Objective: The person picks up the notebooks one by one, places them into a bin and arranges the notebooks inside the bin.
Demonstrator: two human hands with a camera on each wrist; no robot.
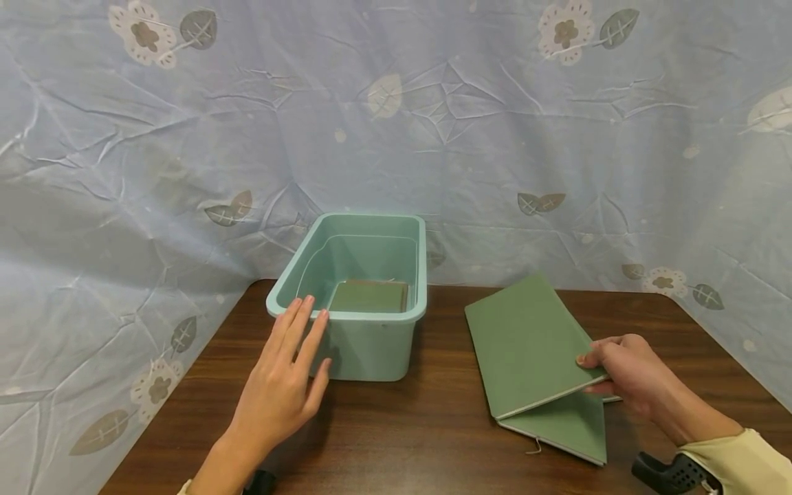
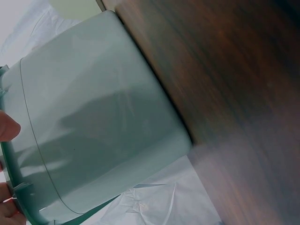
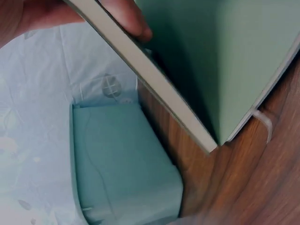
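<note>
My right hand pinches the right edge of a green hardcover notebook, thumb on top and fingers beneath. That notebook is tilted, its right side raised off another green notebook lying under it on the table. In the right wrist view the pale page edges of the held notebook show. My left hand is at the near rim of a teal plastic bin, its fingers extended; whether they touch the rim I cannot tell. Inside the bin lies a green notebook.
A dark brown wooden table carries everything. Behind it and at both sides hangs a pale blue floral cloth, close to the bin's far end. A thin ribbon marker sticks out from the lower notebook.
</note>
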